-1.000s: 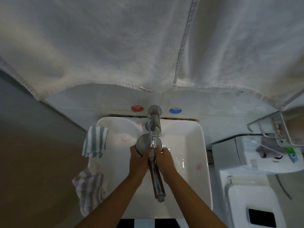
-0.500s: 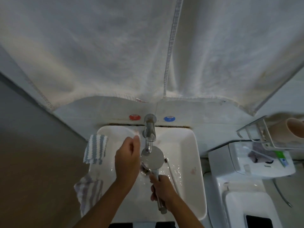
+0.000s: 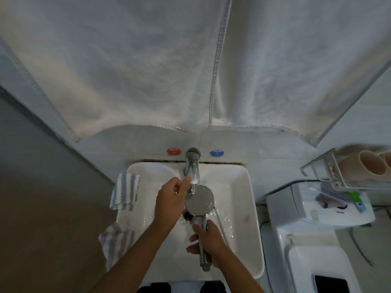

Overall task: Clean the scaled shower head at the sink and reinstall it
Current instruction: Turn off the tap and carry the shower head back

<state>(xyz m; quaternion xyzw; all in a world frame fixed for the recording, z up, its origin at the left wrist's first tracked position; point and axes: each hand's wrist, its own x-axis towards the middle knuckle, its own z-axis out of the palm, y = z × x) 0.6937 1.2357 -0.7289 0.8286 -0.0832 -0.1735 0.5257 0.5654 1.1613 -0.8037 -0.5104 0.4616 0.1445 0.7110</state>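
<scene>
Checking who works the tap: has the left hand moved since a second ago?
Yes. The left hand left the shower head and rose toward the tap, thumb now touching its lever.

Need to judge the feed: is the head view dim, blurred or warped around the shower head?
Head view: dim and grey; shower head fairly sharp with soft glare; left hand fingertips at the tap slightly blurred; towel edges bow from wide-angle distortion.

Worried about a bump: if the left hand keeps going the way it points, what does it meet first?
Probably the faucet: the left hand points up-right, its fingertip already at the spout. Depth is unclear.
</scene>
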